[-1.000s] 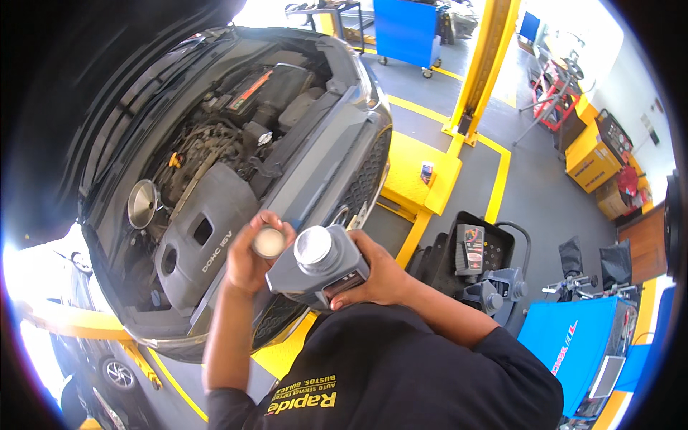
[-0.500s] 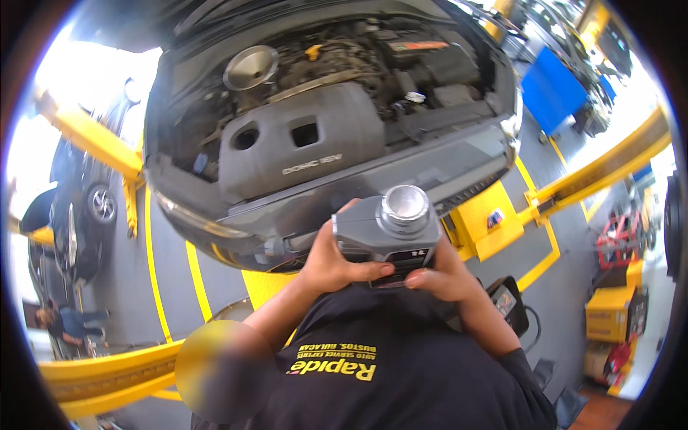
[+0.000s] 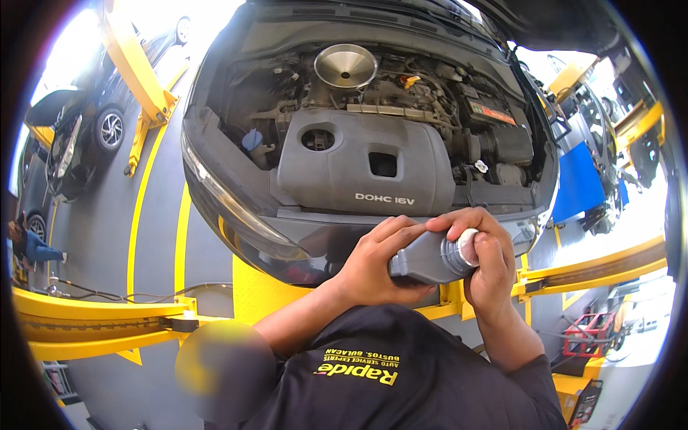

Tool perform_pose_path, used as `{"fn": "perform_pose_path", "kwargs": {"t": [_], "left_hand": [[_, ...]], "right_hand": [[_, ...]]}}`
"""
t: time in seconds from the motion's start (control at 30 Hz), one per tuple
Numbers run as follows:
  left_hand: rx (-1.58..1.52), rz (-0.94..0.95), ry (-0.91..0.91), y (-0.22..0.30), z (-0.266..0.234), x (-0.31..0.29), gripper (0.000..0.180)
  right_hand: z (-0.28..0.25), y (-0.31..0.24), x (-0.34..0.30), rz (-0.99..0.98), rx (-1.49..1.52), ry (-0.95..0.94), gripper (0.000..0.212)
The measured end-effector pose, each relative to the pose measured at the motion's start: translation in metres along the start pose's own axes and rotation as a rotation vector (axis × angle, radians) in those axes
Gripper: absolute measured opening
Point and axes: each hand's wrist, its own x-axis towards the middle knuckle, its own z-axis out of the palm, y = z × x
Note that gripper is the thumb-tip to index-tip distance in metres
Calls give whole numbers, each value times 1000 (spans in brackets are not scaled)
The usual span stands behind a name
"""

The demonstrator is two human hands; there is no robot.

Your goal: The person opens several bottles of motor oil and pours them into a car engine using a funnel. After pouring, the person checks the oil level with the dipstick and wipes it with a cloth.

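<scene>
Fingers (image 3: 401,233) of the left hand (image 3: 376,261) are wrapped around the body of a grey oil bottle (image 3: 423,258), lying sideways at chest height, while the right hand (image 3: 487,261) has its fingers clamped over the bottle's pale cap (image 3: 467,244). Just past both hands sits the car's front edge (image 3: 236,222), hood up. Beyond that, the grey engine cover (image 3: 358,168). Further back, well away from the hands, a metal funnel (image 3: 346,66) stands upright in the engine. Yellow lift arms (image 3: 136,72) off to the left.
</scene>
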Motion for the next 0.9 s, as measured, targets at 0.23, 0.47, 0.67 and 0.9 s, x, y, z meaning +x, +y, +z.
{"fn": "perform_pose_path", "kwargs": {"t": [0.23, 0.47, 0.67, 0.9], "left_hand": [[-69, -92, 86, -35, -33, 14, 77], [-53, -97, 174, -56, -61, 36, 71], [-16, -94, 181, -71, -84, 46, 71], [12, -47, 176, -85, -110, 63, 74]], "right_hand": [[34, 3, 66, 63, -114, 1, 29], [51, 1, 115, 89, -157, -35, 26], [67, 9, 142, 110, -103, -62, 27], [72, 7, 168, 96, 90, -133, 40]]}}
